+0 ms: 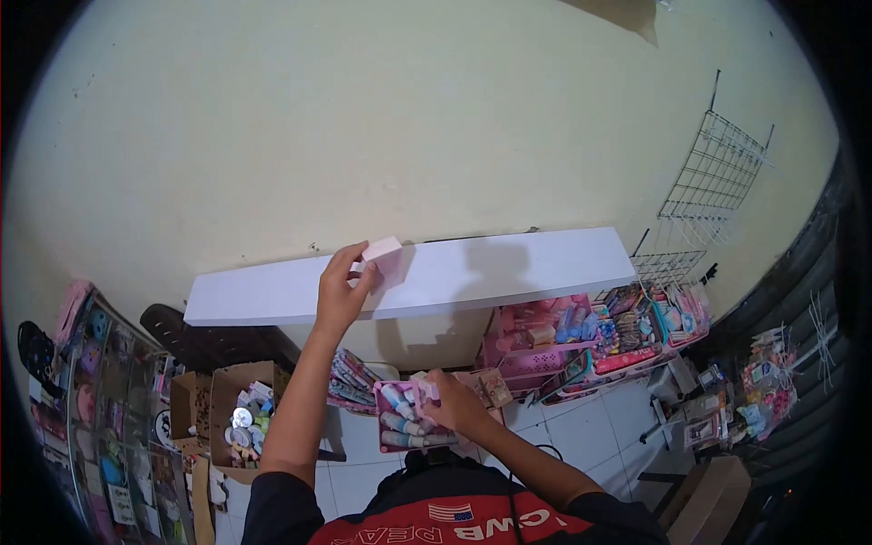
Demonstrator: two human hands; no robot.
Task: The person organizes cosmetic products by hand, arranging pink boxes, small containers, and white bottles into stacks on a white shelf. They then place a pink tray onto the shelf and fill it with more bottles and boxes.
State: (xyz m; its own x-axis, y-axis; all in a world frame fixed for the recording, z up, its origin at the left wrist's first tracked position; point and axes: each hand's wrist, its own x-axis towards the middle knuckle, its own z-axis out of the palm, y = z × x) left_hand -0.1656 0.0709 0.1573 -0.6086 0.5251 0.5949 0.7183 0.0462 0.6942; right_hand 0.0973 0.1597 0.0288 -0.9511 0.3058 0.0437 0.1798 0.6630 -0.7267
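Observation:
My left hand (342,292) pinches a small pale pink box (385,257) by its left side, over the white wall shelf (536,263). The box is upright, slightly tilted, and its shadow falls on the shelf's top. Lower down, in front of my body, my right hand (451,404) is closed at the right side of a pink basket (385,439), at its handle. White-and-blue bottles (397,421) fill this basket. My right fingertips are partly hidden among the pink handle and the things there.
Larger pink baskets (536,365) full of goods stand right of the shelf, below wire grids (716,163). Open cardboard boxes (245,374) with small items are at left, beside a packed glass display case (100,400). Wrapped items (352,374) stand under the shelf.

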